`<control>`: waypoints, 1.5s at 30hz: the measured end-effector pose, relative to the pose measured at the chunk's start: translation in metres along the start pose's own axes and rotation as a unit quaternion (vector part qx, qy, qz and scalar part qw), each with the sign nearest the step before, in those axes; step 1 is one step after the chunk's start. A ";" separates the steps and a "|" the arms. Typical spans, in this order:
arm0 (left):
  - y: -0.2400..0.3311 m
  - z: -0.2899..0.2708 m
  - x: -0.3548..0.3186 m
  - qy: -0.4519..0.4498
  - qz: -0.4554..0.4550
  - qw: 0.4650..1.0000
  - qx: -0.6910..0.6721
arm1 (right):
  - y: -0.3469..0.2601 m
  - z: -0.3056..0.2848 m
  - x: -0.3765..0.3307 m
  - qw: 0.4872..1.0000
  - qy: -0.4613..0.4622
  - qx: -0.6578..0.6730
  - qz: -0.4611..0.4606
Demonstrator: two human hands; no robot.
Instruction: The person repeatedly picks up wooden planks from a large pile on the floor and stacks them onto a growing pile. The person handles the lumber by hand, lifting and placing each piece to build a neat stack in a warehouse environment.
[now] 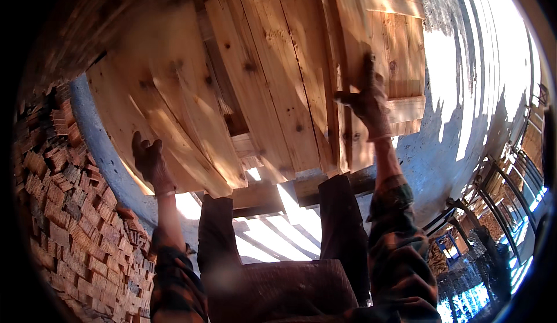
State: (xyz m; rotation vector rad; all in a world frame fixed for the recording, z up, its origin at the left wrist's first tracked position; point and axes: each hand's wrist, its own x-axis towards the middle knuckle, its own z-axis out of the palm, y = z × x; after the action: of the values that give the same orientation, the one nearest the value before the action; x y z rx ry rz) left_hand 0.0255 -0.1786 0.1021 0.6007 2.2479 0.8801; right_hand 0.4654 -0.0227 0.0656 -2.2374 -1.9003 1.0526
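A large wooden pallet [272, 79] made of pale planks fills the upper middle of the view, tilted toward me. My left hand [149, 161], in a dark glove, presses flat against its lower left plank. My right hand [366, 99], also gloved, grips the edge of a plank on the right side. Both forearms in plaid sleeves reach up from the lower edge. My legs in dark trousers [278, 253] show below the pallet.
A stack of cut wood blocks [69, 207] rises on the left. Sunlit concrete ground [458, 91] lies to the right. Metal frames [499, 207] stand at the lower right.
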 end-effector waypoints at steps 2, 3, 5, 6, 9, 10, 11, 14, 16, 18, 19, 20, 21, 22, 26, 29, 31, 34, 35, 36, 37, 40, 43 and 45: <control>0.040 0.022 -0.056 -0.019 0.031 0.999 0.019 | -0.028 0.011 -0.010 0.992 0.041 -0.102 0.069; -0.009 0.015 -0.079 -0.136 -0.082 0.987 0.033 | -0.032 0.014 -0.011 0.994 0.047 -0.085 0.057; -0.029 0.049 -0.154 -0.276 -0.242 0.927 -0.074 | -0.029 0.018 -0.010 0.996 0.064 -0.055 0.034; -0.059 0.062 -0.178 -0.258 -0.398 0.852 -0.222 | -0.020 0.014 -0.007 0.999 0.020 0.043 0.018; -0.114 0.114 -0.222 -0.207 -0.474 0.729 -0.448 | 0.001 -0.003 0.001 0.925 -0.069 0.373 0.028; -0.116 0.127 -0.226 -0.178 -0.467 0.741 -0.449 | -0.003 -0.007 0.003 0.918 -0.100 0.379 0.059; -0.118 0.139 -0.227 -0.154 -0.462 0.750 -0.447 | -0.009 -0.013 0.002 0.910 -0.126 0.383 0.095; -0.115 0.151 -0.234 -0.125 -0.411 0.823 -0.372 | -0.028 0.003 -0.008 0.871 -0.165 0.458 0.069; -0.099 0.136 -0.224 -0.190 -0.250 0.938 -0.149 | -0.042 0.014 -0.011 0.866 -0.188 0.457 0.077; -0.119 0.122 -0.219 -0.248 -0.054 0.966 0.040 | -0.050 0.021 -0.015 0.861 -0.187 0.469 0.068; -0.150 0.122 -0.224 -0.251 0.021 0.965 0.073 | -0.049 0.027 -0.017 0.863 -0.171 0.473 0.044; -0.156 0.118 -0.225 -0.244 0.011 0.968 0.061 | -0.048 0.034 -0.018 0.866 -0.156 0.472 0.046; -0.157 0.116 -0.225 -0.239 -0.004 0.970 0.051 | -0.050 0.039 -0.019 0.870 -0.140 0.471 0.049; -0.157 0.113 -0.224 -0.234 -0.019 0.971 0.042 | -0.053 0.043 -0.020 0.865 -0.129 0.482 0.049; -0.131 0.095 -0.227 -0.194 -0.194 0.959 -0.075 | -0.057 0.038 -0.020 0.860 -0.161 0.473 0.105; -0.083 0.028 -0.216 -0.151 -0.275 0.920 -0.235 | -0.057 0.029 -0.021 0.861 -0.150 0.481 0.074; -0.028 0.003 -0.148 -0.066 -0.223 0.963 -0.133 | -0.061 0.017 -0.029 0.879 -0.094 0.466 0.037; 0.008 0.001 -0.047 0.066 -0.016 0.997 0.026 | -0.017 0.018 -0.002 0.983 0.077 0.132 -0.097; 0.005 0.010 -0.018 0.029 -0.039 0.998 -0.035 | -0.008 0.019 0.010 0.964 0.173 -0.116 -0.164; 0.004 0.025 0.000 0.090 -0.006 0.917 0.388 | -0.042 0.016 0.011 0.996 0.066 -0.056 0.000; 0.006 0.039 0.005 0.143 -0.033 0.871 0.469 | -0.050 0.026 0.016 0.996 0.062 -0.053 -0.023; 0.006 0.049 0.015 0.152 0.020 0.919 0.363 | -0.051 0.026 0.012 0.995 0.069 -0.035 -0.056; 0.014 0.006 0.010 0.081 -0.011 0.989 0.127 | -0.020 0.025 0.015 0.947 -0.047 0.312 -0.063; 0.004 -0.013 -0.005 -0.003 0.003 0.974 -0.227 | -0.009 0.008 0.000 0.937 -0.053 0.345 -0.005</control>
State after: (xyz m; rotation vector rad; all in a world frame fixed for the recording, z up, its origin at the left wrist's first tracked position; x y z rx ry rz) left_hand 0.0205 -0.1847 0.1149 0.3952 1.9417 1.3392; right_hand 0.4542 -0.0232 0.0631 -1.7829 -1.2652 1.5536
